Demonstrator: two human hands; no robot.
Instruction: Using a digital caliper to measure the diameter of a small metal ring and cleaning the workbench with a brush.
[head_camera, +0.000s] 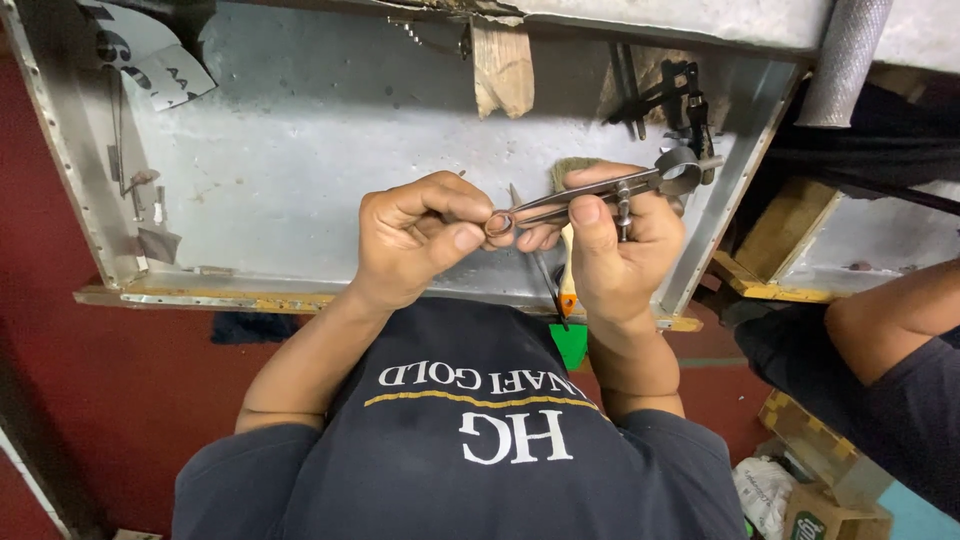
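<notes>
My right hand (618, 252) grips a pair of long metal tongs (620, 188) with a ring clamp at the far end; the tips point left. A small metal ring (499, 222) sits at the tong tips. My left hand (420, 235) pinches that ring between thumb and fingers. Both hands hover over a shallow metal tray bench (300, 150).
On the tray lie a brush with an orange-tipped handle (566, 290), a thin file (540, 265), black tools (680, 100) at the back right and small bits (150, 215) at the left. Another person's arm (890, 310) is at the right. Boxes (825, 490) sit on the red floor.
</notes>
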